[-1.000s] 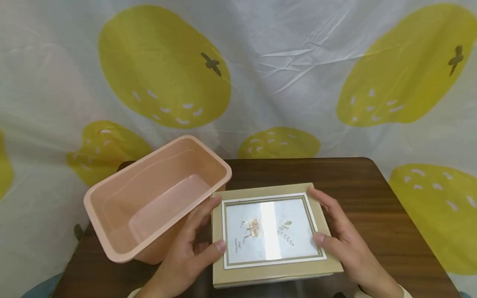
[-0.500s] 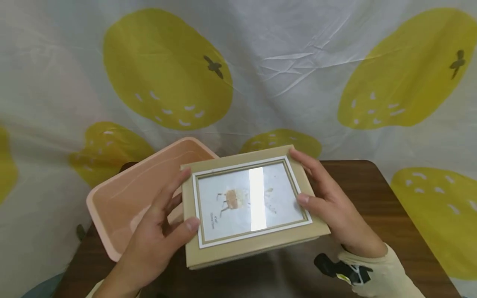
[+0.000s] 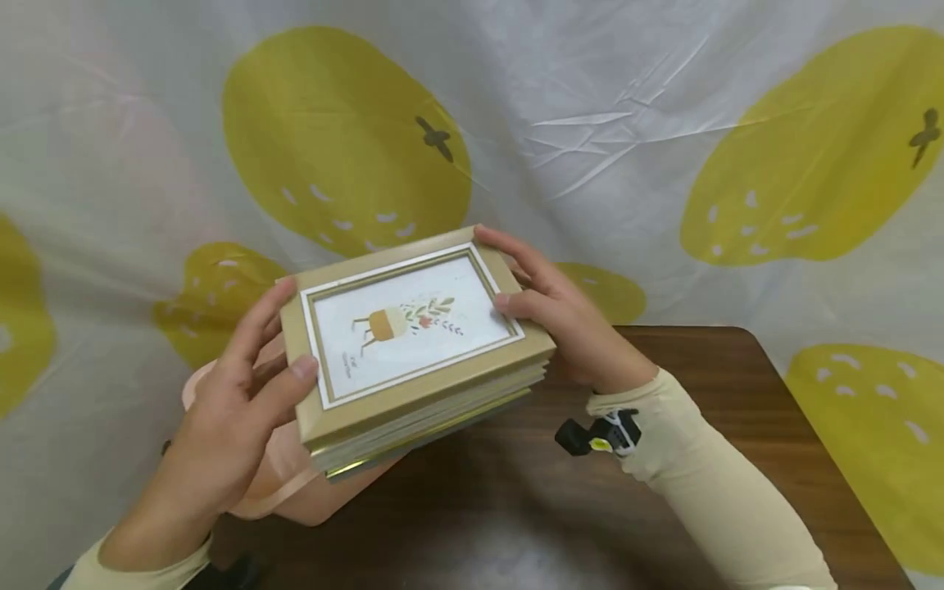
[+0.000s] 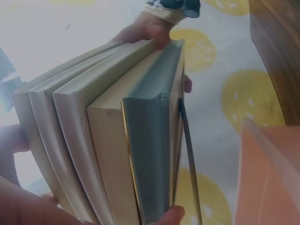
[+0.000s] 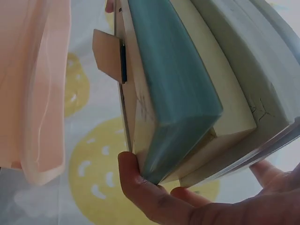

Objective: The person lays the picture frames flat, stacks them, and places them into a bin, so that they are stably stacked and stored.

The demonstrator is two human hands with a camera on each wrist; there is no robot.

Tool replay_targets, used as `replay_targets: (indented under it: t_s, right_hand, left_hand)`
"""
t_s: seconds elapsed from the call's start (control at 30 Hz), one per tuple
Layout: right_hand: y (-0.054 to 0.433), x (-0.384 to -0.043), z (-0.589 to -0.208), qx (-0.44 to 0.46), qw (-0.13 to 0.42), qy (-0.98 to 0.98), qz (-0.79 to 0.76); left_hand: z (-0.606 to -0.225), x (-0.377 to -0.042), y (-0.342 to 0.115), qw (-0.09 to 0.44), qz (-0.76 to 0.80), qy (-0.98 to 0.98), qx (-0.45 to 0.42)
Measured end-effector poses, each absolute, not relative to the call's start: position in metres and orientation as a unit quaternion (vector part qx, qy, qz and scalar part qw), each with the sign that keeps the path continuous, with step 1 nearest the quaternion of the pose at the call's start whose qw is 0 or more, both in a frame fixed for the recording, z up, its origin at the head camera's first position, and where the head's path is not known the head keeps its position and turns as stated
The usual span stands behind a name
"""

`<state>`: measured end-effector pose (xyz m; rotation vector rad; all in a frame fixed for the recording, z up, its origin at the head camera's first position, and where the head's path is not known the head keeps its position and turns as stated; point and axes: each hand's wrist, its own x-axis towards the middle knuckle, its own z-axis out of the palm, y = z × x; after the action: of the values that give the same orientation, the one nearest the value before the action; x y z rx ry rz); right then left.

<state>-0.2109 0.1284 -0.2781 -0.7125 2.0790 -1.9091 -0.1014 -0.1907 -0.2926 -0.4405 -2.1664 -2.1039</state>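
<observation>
Between my two hands is a stack of several picture frames (image 3: 413, 324), raised and tilted over the pink bin (image 3: 324, 492). The top one has a gold-beige border and a drawing of a plant in a legged pot. My left hand (image 3: 221, 418) grips the stack's left end, thumb on the top border. At the far end my right hand (image 3: 564, 319) holds it likewise, thumb on top and fingers along the side. Both wrist views show a teal frame (image 5: 183, 75) among cream and whitish ones. A back stand (image 5: 107, 55) sticks out from the outermost frame.
A dark wooden table (image 3: 701, 426) lies beneath, with the bin at its left, mostly hidden by the stack and left hand. Behind hangs a white cloth (image 3: 575, 98) printed with yellow fruit. A small black device (image 3: 601, 434) is strapped on the right wrist.
Both hands have lifted the stack up and to the left, from beside the bin to above it. The stack has tilted, and the edges of its lower frames now show.
</observation>
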Motion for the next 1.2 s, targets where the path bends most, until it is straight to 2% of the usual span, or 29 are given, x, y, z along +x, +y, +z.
replay_targets:
  t_s: [0.3,0.53,0.93,1.2]
  right_hand:
    - [0.088,-0.267,-0.285,-0.254,0.173,0.664,-0.682]
    - [0.059,-0.301,-0.303,-0.243,0.234,0.641,-0.69]
    - [0.022,-0.334,-0.331,-0.23,0.277,0.64,-0.679]
    - [0.008,-0.338,-0.349,-0.221,0.308,0.67,-0.638]
  left_hand:
    - [-0.296,-0.133,-0.211,0.042,-0.727,-0.682,-0.075]
    - [-0.305,-0.149,-0.228,0.009,-0.734,-0.679,-0.003]
    - [-0.327,-0.175,-0.252,-0.025,-0.742,-0.667,0.06]
    - [-0.348,-0.18,-0.257,-0.046,-0.742,-0.66,0.106]
